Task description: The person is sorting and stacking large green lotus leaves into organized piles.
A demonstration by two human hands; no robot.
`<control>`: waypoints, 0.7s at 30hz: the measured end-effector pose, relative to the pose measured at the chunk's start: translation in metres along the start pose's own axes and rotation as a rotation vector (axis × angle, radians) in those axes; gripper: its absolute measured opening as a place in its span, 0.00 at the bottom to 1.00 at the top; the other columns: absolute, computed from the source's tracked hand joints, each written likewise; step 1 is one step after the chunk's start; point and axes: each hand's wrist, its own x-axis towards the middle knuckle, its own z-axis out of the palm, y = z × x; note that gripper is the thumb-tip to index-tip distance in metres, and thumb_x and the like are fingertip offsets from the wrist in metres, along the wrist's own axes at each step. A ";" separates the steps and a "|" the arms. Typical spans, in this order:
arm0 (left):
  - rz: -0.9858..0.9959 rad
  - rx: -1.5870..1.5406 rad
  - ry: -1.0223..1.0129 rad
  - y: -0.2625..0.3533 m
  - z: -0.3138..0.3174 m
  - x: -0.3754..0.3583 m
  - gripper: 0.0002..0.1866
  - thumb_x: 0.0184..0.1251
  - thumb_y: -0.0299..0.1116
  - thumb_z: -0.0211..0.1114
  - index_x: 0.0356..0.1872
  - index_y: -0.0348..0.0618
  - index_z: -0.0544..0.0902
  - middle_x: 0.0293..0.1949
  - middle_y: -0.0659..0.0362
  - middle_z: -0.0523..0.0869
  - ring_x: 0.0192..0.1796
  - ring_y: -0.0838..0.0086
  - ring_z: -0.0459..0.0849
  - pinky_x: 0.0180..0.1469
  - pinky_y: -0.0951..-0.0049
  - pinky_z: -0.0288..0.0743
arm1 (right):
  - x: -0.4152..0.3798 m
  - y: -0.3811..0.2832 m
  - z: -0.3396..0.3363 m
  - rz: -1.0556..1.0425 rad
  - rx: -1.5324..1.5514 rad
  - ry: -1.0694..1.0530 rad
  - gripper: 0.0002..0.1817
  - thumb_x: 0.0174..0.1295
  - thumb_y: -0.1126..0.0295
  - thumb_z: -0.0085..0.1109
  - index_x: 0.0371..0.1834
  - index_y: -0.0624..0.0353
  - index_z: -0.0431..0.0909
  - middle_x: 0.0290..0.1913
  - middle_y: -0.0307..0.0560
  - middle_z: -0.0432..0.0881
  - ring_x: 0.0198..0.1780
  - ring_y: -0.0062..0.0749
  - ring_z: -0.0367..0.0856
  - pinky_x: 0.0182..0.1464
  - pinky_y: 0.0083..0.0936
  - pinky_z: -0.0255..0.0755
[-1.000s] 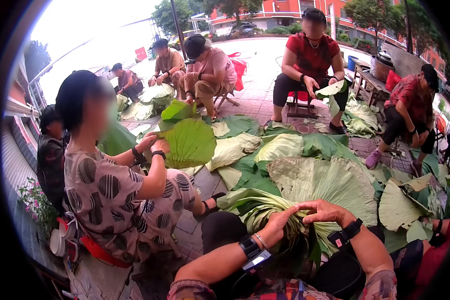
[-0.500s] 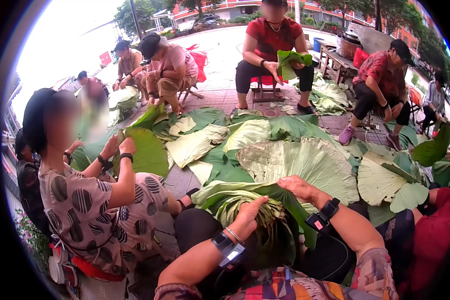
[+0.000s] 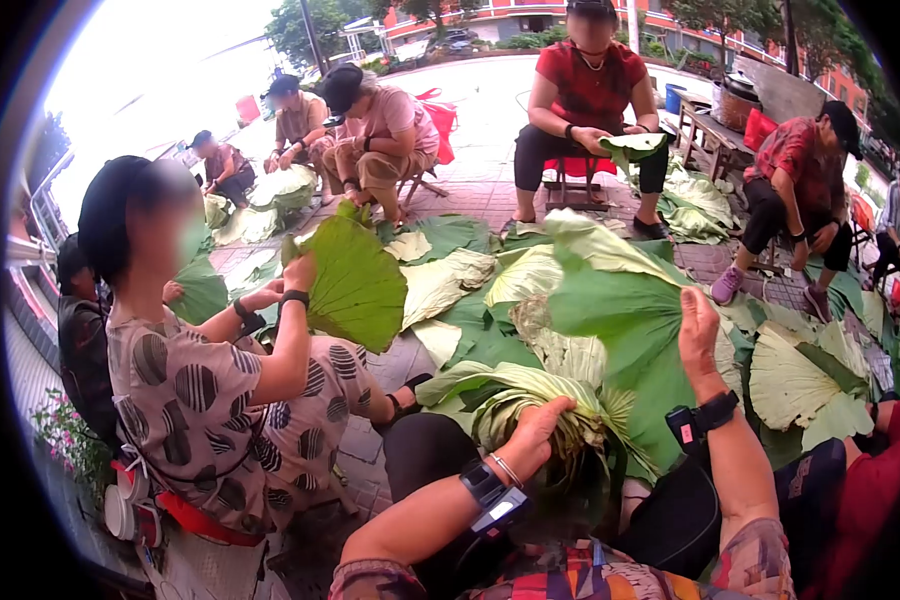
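Note:
My left hand (image 3: 537,437) is closed round a thick bundle of folded leaves (image 3: 505,395) above my lap, its thumb across the gathered edges. To the right, my right hand (image 3: 700,335) is raised and grips the edge of a large green leaf (image 3: 620,315). That leaf stands upright and partly opened, with its pale underside folded over at the top. Its lower part reaches down beside the bundle. Behind them, more large green and pale leaves (image 3: 450,285) lie spread over the paving.
At my left a seated person (image 3: 200,370) in a spotted outfit holds a green leaf (image 3: 355,285). Across the pile, a person in red (image 3: 590,90) sits with a folded leaf. Other people sit around. A wooden bench (image 3: 710,135) stands at the back right.
My right hand has moved up and right, lifting a large leaf upright beside the bundle. My left hand keeps its hold. The left neighbour's leaf is raised higher, and the camera view has shifted slightly.

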 end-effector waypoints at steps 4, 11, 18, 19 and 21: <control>-0.008 0.032 0.005 0.006 0.006 -0.008 0.10 0.52 0.27 0.62 0.34 0.32 0.77 0.31 0.52 0.82 0.31 0.63 0.83 0.36 0.66 0.80 | 0.002 -0.014 -0.011 -0.092 -0.130 -0.030 0.18 0.67 0.58 0.43 0.43 0.63 0.74 0.32 0.56 0.78 0.34 0.44 0.77 0.38 0.29 0.69; -0.012 -0.045 -0.045 0.005 0.007 -0.012 0.11 0.52 0.27 0.62 0.33 0.28 0.75 0.28 0.50 0.82 0.27 0.64 0.83 0.31 0.68 0.80 | -0.030 0.010 0.020 -0.449 -0.333 -0.605 0.20 0.63 0.58 0.48 0.49 0.63 0.73 0.43 0.58 0.78 0.46 0.47 0.76 0.48 0.33 0.70; 0.018 0.027 -0.012 0.005 0.004 -0.009 0.10 0.56 0.30 0.60 0.36 0.33 0.78 0.31 0.53 0.83 0.30 0.67 0.84 0.34 0.69 0.80 | -0.065 -0.029 0.031 0.127 0.128 -1.261 0.22 0.59 0.59 0.55 0.51 0.63 0.73 0.46 0.52 0.79 0.46 0.32 0.77 0.49 0.24 0.69; 0.023 0.028 -0.009 0.004 0.004 -0.008 0.10 0.56 0.30 0.60 0.36 0.33 0.78 0.31 0.53 0.83 0.30 0.67 0.84 0.34 0.69 0.80 | -0.066 -0.035 0.030 0.178 0.179 -1.354 0.21 0.60 0.59 0.55 0.51 0.63 0.73 0.44 0.49 0.80 0.44 0.27 0.77 0.47 0.23 0.69; 0.020 0.006 -0.001 0.003 0.003 -0.007 0.11 0.55 0.28 0.61 0.35 0.29 0.76 0.30 0.52 0.82 0.28 0.66 0.83 0.30 0.70 0.79 | -0.065 -0.037 0.029 0.253 0.232 -1.370 0.21 0.61 0.58 0.54 0.51 0.62 0.73 0.42 0.45 0.80 0.42 0.24 0.76 0.47 0.22 0.68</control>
